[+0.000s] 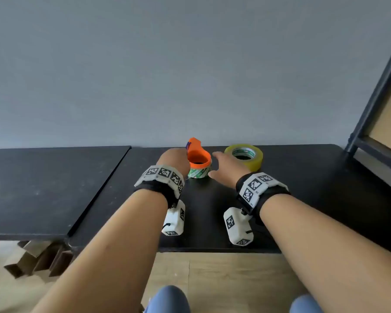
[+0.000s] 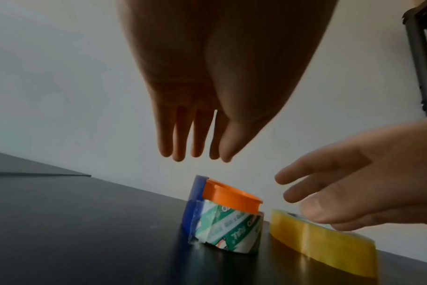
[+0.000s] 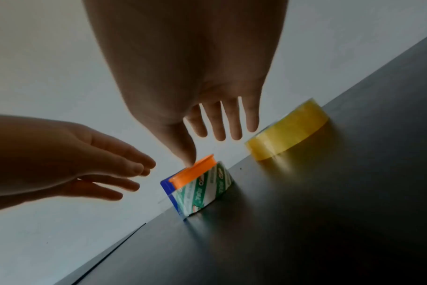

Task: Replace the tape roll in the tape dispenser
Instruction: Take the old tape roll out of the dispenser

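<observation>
Both hands spread, holding nothing: left hand just left of the tape dispenser, right hand just right, between it and the yellow roll.

A black surface stands against a pale grey wall, a second black top butted to its left, a dark metal shelving frame at right, wood-look floor below.
</observation>
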`<move>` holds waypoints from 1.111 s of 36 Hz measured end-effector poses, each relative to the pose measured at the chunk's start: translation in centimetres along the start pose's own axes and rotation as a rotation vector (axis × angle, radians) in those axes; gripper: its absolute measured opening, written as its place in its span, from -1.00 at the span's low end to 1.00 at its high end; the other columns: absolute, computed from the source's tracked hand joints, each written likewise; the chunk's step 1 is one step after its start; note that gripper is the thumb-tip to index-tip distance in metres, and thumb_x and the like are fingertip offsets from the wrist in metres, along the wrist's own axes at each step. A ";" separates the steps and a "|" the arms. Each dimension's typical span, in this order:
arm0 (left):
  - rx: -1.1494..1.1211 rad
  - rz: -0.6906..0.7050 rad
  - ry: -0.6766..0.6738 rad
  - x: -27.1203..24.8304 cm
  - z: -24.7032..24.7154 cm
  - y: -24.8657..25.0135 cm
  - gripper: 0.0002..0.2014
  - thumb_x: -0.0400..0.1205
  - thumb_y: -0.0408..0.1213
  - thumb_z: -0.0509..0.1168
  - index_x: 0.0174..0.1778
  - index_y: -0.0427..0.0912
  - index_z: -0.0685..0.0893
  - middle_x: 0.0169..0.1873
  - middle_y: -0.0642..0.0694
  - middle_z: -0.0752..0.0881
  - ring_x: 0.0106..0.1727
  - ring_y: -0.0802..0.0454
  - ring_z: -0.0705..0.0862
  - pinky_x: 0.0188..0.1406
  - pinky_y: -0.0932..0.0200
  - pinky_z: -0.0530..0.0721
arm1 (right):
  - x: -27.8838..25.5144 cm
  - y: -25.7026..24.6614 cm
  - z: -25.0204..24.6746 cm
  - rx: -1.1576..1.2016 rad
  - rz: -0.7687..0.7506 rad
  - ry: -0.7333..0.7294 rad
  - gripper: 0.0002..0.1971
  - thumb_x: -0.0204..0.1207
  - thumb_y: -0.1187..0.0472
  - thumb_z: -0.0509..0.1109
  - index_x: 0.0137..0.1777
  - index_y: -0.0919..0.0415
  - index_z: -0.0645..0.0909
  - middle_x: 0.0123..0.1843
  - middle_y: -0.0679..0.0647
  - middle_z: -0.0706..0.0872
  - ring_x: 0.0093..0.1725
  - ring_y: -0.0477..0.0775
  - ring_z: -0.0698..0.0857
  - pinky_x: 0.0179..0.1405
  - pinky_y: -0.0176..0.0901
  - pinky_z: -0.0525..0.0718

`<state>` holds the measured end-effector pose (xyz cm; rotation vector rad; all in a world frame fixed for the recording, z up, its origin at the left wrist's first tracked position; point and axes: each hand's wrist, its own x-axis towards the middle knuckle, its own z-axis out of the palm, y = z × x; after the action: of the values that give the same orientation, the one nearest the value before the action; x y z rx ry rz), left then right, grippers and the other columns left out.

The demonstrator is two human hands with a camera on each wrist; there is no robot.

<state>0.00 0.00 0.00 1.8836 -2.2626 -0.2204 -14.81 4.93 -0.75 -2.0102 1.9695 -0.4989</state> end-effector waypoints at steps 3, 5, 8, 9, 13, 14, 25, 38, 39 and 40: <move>0.040 -0.022 -0.032 1.3 0.6 -0.4 -0.67 0.64 -0.38 0.22 0.33 -0.17 0.62 0.17 -0.16 0.74 0.18 -0.15 0.70 0.23 -0.05 0.68 | 2.0 0.3 0.9 -0.016 -0.029 -0.009 -0.86 0.51 0.18 0.29 0.05 0.14 0.53 0.03 0.15 0.70 -0.05 0.16 0.68 -0.23 -0.15 0.56; 0.078 -0.009 -0.052 1.6 0.9 -0.4 -0.70 0.66 -0.36 0.20 0.30 -0.18 0.63 0.15 -0.17 0.74 0.16 -0.14 0.71 0.21 -0.03 0.69 | 3.1 0.4 1.5 -0.011 -0.012 -0.044 -0.95 0.45 0.18 0.27 -0.18 0.09 0.45 -0.23 0.06 0.61 -0.23 0.14 0.63 -0.45 -0.19 0.38; 0.097 -0.002 -0.043 1.9 1.2 -0.5 -0.75 0.64 -0.35 0.20 0.19 -0.20 0.67 0.05 -0.17 0.76 0.07 -0.14 0.72 0.14 -0.02 0.70 | 3.4 0.2 1.7 0.016 -0.003 -0.095 -0.92 0.46 0.21 0.28 -0.25 0.11 0.50 -0.30 0.06 0.65 -0.26 0.15 0.66 -0.38 -0.15 0.52; 0.095 -0.005 -0.033 2.0 1.3 -0.5 -0.76 0.64 -0.36 0.21 0.17 -0.20 0.68 0.04 -0.17 0.76 0.06 -0.14 0.73 0.12 -0.01 0.71 | 3.5 0.3 1.8 0.029 -0.004 -0.107 -0.94 0.48 0.20 0.29 -0.19 0.14 0.57 -0.24 0.08 0.70 -0.20 0.17 0.70 -0.27 -0.10 0.60; 0.083 -0.009 -0.008 1.8 1.5 -0.4 -0.77 0.62 -0.36 0.21 0.13 -0.20 0.70 -0.02 -0.16 0.77 0.03 -0.14 0.73 0.10 -0.01 0.72 | 3.3 0.4 2.0 0.097 0.002 -0.128 -0.95 0.48 0.19 0.31 -0.14 0.14 0.59 -0.18 0.12 0.75 -0.14 0.21 0.74 -0.17 -0.05 0.64; 0.082 -0.011 0.000 1.6 1.6 -0.4 -0.78 0.62 -0.35 0.22 0.11 -0.20 0.70 -0.04 -0.16 0.77 0.01 -0.14 0.74 0.08 -0.01 0.72 | 3.0 0.4 2.0 0.110 0.006 -0.122 -0.95 0.48 0.20 0.31 -0.11 0.14 0.58 -0.18 0.11 0.73 -0.13 0.21 0.74 -0.16 -0.05 0.64; 0.044 0.023 0.076 -1.7 1.9 1.0 -0.76 0.61 -0.20 0.21 0.07 -0.23 0.68 -0.04 -0.17 0.73 -0.12 -0.07 0.62 -0.13 0.11 0.58 | -0.5 1.6 1.7 0.148 0.098 -0.075 -0.69 0.58 0.26 0.27 0.31 0.26 0.44 0.20 0.20 0.70 0.15 0.19 0.70 0.05 -0.05 0.61; 0.072 0.092 0.038 -4.6 1.9 4.1 -0.70 0.57 -0.02 0.25 0.03 -0.07 0.79 0.06 -0.13 0.67 0.25 -0.12 0.56 0.07 0.07 0.60 | -3.4 2.6 1.5 0.075 0.085 -0.082 -0.79 0.54 0.28 0.26 -0.34 0.18 0.46 -0.34 0.07 0.57 -0.16 0.21 0.61 -0.36 -0.14 0.45; 0.080 0.067 0.001 -4.7 1.9 4.4 -0.71 0.57 -0.03 0.25 -0.01 -0.09 0.80 0.03 -0.14 0.66 0.23 -0.14 0.59 0.04 0.09 0.59 | -3.4 2.6 1.6 0.045 0.081 -0.085 -0.70 0.56 0.27 0.24 -0.43 0.16 0.39 -0.41 0.05 0.49 -0.22 0.17 0.56 -0.44 -0.18 0.37; 0.067 0.020 -0.036 -4.6 1.8 4.6 -0.72 0.59 -0.06 0.26 0.04 -0.12 0.79 0.07 -0.16 0.63 0.23 -0.17 0.61 0.08 0.08 0.60 | -3.4 2.6 1.6 0.034 0.085 -0.085 -0.66 0.57 0.26 0.24 -0.46 0.15 0.36 -0.44 0.03 0.46 -0.26 0.15 0.53 -0.47 -0.19 0.33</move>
<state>-4.06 5.38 -0.91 1.9035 -2.3395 -0.1785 -16.51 8.19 -3.45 -1.8867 1.9723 -0.4178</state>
